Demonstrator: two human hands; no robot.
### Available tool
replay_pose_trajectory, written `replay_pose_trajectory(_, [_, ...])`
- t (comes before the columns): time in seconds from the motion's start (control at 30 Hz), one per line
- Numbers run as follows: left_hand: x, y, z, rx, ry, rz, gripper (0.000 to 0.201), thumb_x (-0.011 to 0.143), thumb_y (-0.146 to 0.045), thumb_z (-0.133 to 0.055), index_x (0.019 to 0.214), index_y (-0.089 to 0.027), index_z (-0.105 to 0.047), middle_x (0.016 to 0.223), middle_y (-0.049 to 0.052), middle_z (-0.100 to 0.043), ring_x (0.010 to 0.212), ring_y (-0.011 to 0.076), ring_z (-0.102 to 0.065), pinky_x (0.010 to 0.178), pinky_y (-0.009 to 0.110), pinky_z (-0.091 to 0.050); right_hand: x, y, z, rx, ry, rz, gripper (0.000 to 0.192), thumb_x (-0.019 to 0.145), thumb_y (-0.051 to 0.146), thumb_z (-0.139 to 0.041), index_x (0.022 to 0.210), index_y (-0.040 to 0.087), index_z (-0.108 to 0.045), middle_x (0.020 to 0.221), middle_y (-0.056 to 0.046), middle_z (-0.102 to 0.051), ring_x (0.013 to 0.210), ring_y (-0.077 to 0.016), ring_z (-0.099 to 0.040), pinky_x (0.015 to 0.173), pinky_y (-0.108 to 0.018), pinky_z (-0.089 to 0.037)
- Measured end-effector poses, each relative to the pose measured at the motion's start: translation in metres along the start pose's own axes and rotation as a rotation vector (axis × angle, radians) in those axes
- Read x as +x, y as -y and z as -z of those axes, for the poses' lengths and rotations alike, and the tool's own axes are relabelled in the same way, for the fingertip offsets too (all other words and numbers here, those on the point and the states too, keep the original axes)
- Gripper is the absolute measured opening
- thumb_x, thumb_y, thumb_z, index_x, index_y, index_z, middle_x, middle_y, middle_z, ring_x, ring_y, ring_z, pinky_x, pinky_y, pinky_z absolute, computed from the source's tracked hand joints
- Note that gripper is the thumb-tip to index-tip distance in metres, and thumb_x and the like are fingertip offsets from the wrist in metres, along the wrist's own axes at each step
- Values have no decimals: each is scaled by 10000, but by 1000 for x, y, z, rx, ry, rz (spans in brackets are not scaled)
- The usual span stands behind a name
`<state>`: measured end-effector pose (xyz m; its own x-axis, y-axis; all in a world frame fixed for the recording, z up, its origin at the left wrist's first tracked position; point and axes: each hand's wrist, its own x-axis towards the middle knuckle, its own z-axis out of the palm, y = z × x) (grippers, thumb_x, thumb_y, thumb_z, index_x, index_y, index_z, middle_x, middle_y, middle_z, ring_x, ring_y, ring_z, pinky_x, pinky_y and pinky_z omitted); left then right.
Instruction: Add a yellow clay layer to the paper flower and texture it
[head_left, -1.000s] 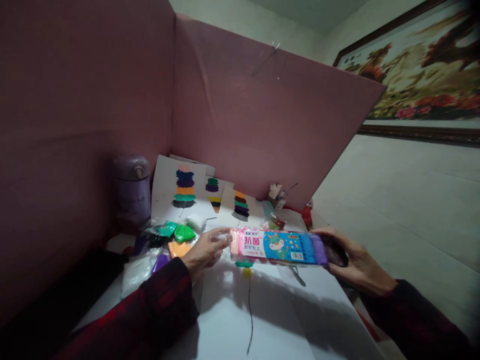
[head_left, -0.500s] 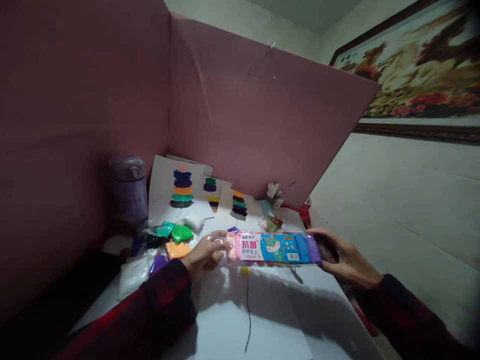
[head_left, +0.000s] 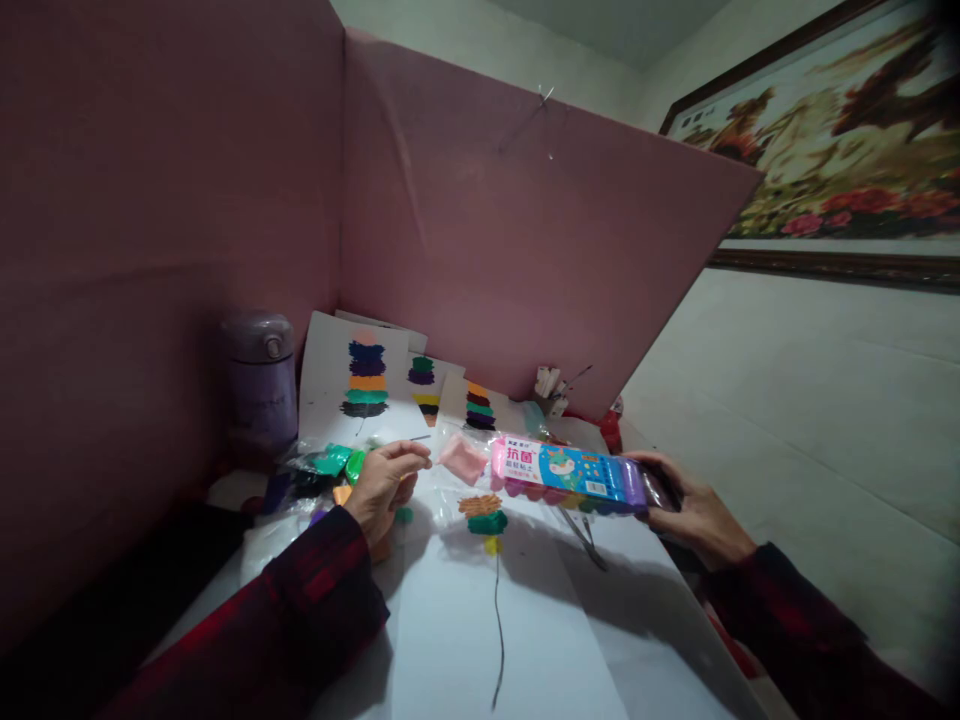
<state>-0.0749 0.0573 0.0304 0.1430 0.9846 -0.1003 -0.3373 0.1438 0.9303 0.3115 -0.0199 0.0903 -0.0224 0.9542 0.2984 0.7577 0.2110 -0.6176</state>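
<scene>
Since a second ago the left hand (head_left: 382,480) has drawn away from the clay pack (head_left: 574,471), and a pink piece (head_left: 463,458) now shows at the pack's open left end, in the clear film between hand and pack. Whether that piece is clear of the wrapper or still inside the film cannot be told. The pack itself has tilted a little, its left end higher over the white sheet (head_left: 480,620).

To do this step well, the judgement is that the pack should be kept level and steady from its purple end while the film is drawn straight out along the pack's length, so the other coloured pieces do not slide out after the pink one.

The left hand is pinched nearly shut, thumb and fingertips together, seemingly on the edge of the clear film; it is held just above the loose clay bags (head_left: 330,465). The right hand (head_left: 690,510) is clamped around the purple end of the pack, fingers curled under and thumb on top. The two hands are well apart, the pack hanging between them above the small clay flower (head_left: 484,512) on the sheet. A lilac flask (head_left: 259,385) stands at the back left beside painted cards (head_left: 365,378).
</scene>
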Motion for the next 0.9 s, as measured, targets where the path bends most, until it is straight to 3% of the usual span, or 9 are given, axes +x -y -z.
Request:
replay_pose_trajectory(0.1, [2,2,0,39,-29,-36,164,865,-272,-665,846,-132,-584,550,-101,-400,371,20,-217,345,164,-144,-1,1,-2,-35,-18,15,541,636,195,-632,1174,228,-587,1064,-40,-688,926,-256,-659,758,-282,-519])
replay_pose_trajectory(0.27, [-4,0,-5,85,13,-89,352,610,-332,-830,824,-111,-660,609,-37,-544,399,13,-250,390,199,-102,-1,8,-2,-42,-16,59,497,664,220,-642,1159,227,-593,1055,-41,-692,955,-258,-657,779,-280,-515])
replay_pose_trajectory(0.37, [-9,-5,-8,110,67,-95,375,588,-419,-832,709,-117,-644,571,-39,-517,408,18,-238,402,207,-94,-1,11,0,-22,-7,51,489,684,236,-651,1168,229,-583,1070,-43,-690,965,-260,-660,775,-277,-520])
replay_pose_trajectory(0.5, [-14,-9,-11,152,109,-51,392,561,-428,-847,699,-134,-628,481,-76,-419,392,29,-232,393,203,-83,-2,15,2,-21,-24,44,488,670,254,-688,1149,226,-596,1075,-50,-695,977,-274,-661,792,-288,-525])
replay_pose_trajectory(0.77, [-12,-4,-8,165,188,49,348,599,-367,-814,608,-153,-540,408,-98,-330,350,28,-190,358,194,-65,-4,17,0,42,-29,29,477,672,260,-713,1137,231,-605,1058,-41,-684,973,-264,-654,849,-305,-511])
replay_pose_trajectory(0.9, [-3,0,-2,159,81,0,275,747,-330,-742,680,-145,-550,442,-94,-358,347,37,-262,351,168,-152,-4,11,4,84,-49,-41,505,651,219,-703,1146,243,-601,1064,-38,-683,986,-277,-643,824,-314,-521])
